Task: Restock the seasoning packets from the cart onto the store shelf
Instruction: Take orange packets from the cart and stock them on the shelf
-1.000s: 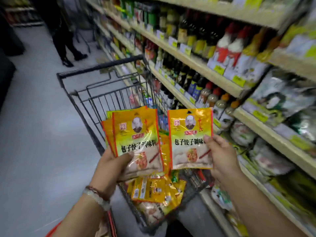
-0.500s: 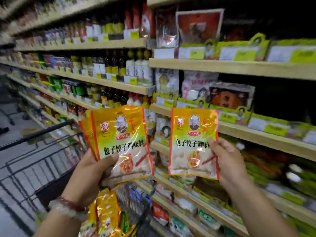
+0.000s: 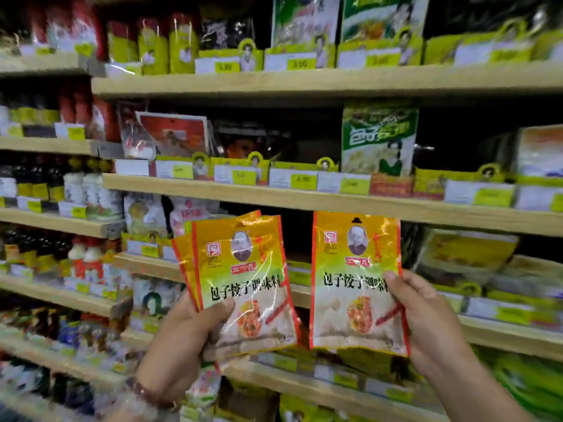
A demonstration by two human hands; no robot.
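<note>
My left hand (image 3: 179, 345) grips a small stack of orange-and-green seasoning packets (image 3: 243, 278), thumb across the front one. My right hand (image 3: 426, 318) pinches a single matching seasoning packet (image 3: 353, 278) by its right edge. Both are held upright in front of the wooden store shelf (image 3: 304, 199), level with the tier below that board. The cart is out of view.
Several wooden shelf tiers fill the view. Green and red seasoning bags (image 3: 379, 138) stand on the upper tiers behind yellow price tags (image 3: 300, 181). Sauce bottles (image 3: 76, 190) line the shelves at the left. A dark gap (image 3: 297, 236) lies behind the held packets.
The view has swung right and up, from the cart and aisle to facing the shelves. Both hands have lifted the packets closer to the shelf; the cart has left the view.
</note>
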